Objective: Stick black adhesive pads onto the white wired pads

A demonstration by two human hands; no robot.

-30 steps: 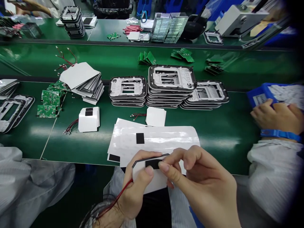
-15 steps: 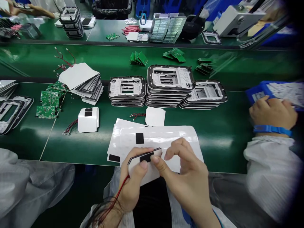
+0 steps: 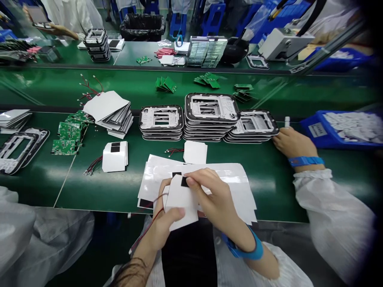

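My left hand (image 3: 161, 227) is closed around a flat white battery (image 3: 181, 207) with clipped corners, its thumb lying across the front face. Another white edge shows behind it, and thin red and dark wires (image 3: 149, 225) trail down over my wrist. A black adhesive pad (image 3: 184, 182) sits at the battery's top edge. There my right hand (image 3: 214, 195) pinches thumb and forefinger at the pad's right side. Under both hands lie glossy white backing sheets (image 3: 236, 183) with a few black pads. Just beyond them rests a white battery stack (image 3: 195, 152) with wires.
Stacked phone-like frames (image 3: 209, 107) stand at the back. To the left are a battery pile (image 3: 106, 105), batteries with black pads (image 3: 115, 161) and green circuit boards (image 3: 64, 146). A co-worker's hand (image 3: 295, 143) reaches in beside a blue bin (image 3: 317, 129).
The battery has turned from edge-up to facing me. My right fingers, spread before, now pinch at the black pad. The co-worker's hand has moved left from the bin with a small white piece.
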